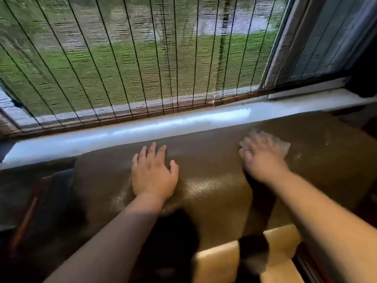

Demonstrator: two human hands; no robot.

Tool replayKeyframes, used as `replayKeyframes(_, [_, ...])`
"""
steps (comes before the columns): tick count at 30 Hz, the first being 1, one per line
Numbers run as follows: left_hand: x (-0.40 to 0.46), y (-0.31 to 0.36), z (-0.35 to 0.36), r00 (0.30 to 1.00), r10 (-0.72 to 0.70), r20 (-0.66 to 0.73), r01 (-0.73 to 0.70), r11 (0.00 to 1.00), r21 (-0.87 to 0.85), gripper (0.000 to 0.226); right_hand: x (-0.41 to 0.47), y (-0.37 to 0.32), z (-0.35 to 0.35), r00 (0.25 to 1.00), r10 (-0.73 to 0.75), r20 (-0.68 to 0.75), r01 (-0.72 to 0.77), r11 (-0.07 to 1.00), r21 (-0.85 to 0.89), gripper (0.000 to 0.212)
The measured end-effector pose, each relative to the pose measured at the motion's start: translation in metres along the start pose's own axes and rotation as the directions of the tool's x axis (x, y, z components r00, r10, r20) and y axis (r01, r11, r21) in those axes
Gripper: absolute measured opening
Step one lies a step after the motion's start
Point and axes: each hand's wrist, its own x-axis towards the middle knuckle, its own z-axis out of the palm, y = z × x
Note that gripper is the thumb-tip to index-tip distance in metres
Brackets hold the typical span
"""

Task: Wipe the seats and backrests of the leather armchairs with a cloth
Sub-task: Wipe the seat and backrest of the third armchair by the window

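My right hand (263, 160) presses the cloth (283, 145) flat on the far right of the backrest (214, 186) top; my left hand (154, 176) lies spread beside it, bracing. Blurred as it is, a wide stroke could carry the cloth over the edge — onto the grimy sill (142, 127).

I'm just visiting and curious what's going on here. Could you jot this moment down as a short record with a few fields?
Place: top of a brown leather armchair backrest below a white windowsill
Left hand: flat on the leather, fingers spread, holding nothing
Right hand: pressing a pale cloth on the leather; blurred
Behind: woven blind, grass outside
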Motion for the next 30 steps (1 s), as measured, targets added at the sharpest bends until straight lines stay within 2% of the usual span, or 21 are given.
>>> replayKeyframes(2, [-0.001,0.000,-0.002,1.000,0.003,0.003,-0.003,1.000,-0.005,0.069,-0.029,-0.044,0.016,0.973,-0.227,-0.040,0.228,0.973,0.044,0.070])
replayKeyframes(4, [-0.002,0.000,-0.004,1.000,0.006,0.007,-0.007,1.000,0.004,0.065,-0.061,-0.065,0.031,0.873,-0.478,-0.099,0.482,0.876,0.015,0.060])
replayKeyframes(6, [-0.003,0.000,-0.007,1.000,0.013,0.022,-0.013,1.000,0.007,0.064,-0.065,-0.048,0.023,0.797,-0.601,-0.058,0.602,0.798,0.008,0.055])
replayKeyframes(8, [-0.004,0.001,-0.010,0.998,0.019,0.052,-0.020,1.000,0.012,0.065,-0.046,-0.001,0.009,0.852,-0.517,-0.083,0.520,0.854,0.017,0.054])
replayKeyframes(10, [-0.005,0.004,-0.015,0.995,0.008,0.101,-0.011,0.999,0.032,0.066,-0.024,0.057,-0.010,0.961,-0.252,-0.113,0.259,0.964,0.055,0.054])
replayKeyframes(11, [-0.005,0.008,-0.018,0.991,-0.019,0.134,0.013,0.999,0.047,0.065,-0.018,0.077,-0.017,0.991,-0.107,-0.084,0.114,0.989,0.091,0.055])
replayKeyframes(12, [-0.003,0.016,-0.021,0.985,-0.061,0.159,0.053,0.997,0.058,0.065,-0.016,0.087,-0.019,0.998,-0.011,-0.069,0.018,0.993,0.112,0.056])
replayKeyframes(13, [0.000,0.028,-0.024,0.980,-0.099,0.171,0.089,0.994,0.066,0.064,-0.017,0.085,-0.018,0.998,0.024,-0.058,-0.017,0.992,0.124,0.056])
replayKeyframes(14, [0.003,0.046,-0.027,0.979,-0.108,0.172,0.098,0.993,0.068,0.063,-0.023,0.075,-0.014,0.999,0.005,-0.042,0.001,0.992,0.125,0.057])
replayKeyframes(16, [0.007,0.096,-0.026,0.987,0.005,0.159,-0.005,1.000,0.002,0.057,-0.045,0.046,0.000,0.978,-0.200,-0.059,0.205,0.974,0.092,0.060])
replayKeyframes(18, [0.004,0.150,-0.015,0.977,0.164,0.138,-0.153,0.984,-0.093,0.055,-0.065,0.037,0.015,0.897,-0.441,-0.039,0.442,0.896,0.043,0.066])
replayKeyframes(20, [0.002,0.187,-0.003,0.965,0.225,0.131,-0.211,0.971,-0.114,0.057,-0.056,0.068,0.008,0.851,-0.525,-0.005,0.525,0.851,0.028,0.070])
replayKeyframes(22, [0.002,0.197,0.010,0.975,0.204,0.093,-0.198,0.978,-0.073,0.061,-0.032,0.120,0.000,0.915,-0.397,-0.071,0.398,0.917,0.000,0.070])
replayKeyframes(24, [0.003,0.195,0.018,0.983,0.176,0.043,-0.174,0.984,-0.037,0.066,-0.012,0.174,-0.013,0.984,-0.131,-0.123,0.136,0.990,0.033,0.075])
replayKeyframes(26, [0.004,0.194,0.021,0.986,0.168,0.018,-0.168,0.986,-0.005,0.067,-0.002,0.192,-0.017,0.990,0.069,-0.121,-0.059,0.995,0.085,0.081])
replayKeyframes(27, [0.004,0.195,0.023,0.986,0.165,0.013,-0.165,0.986,0.008,0.067,-0.001,0.182,-0.014,0.986,0.108,-0.125,-0.097,0.991,0.095,0.080])
replayKeyframes(28, [0.005,0.197,0.025,0.987,0.162,0.007,-0.162,0.987,0.016,0.067,-0.005,0.163,-0.010,0.987,0.088,-0.132,-0.074,0.992,0.103,0.077])
replayKeyframes(30, [0.005,0.198,0.026,0.989,0.149,-0.005,-0.148,0.989,0.016,0.067,-0.022,0.121,0.005,0.979,-0.124,-0.164,0.143,0.984,0.106,0.068])
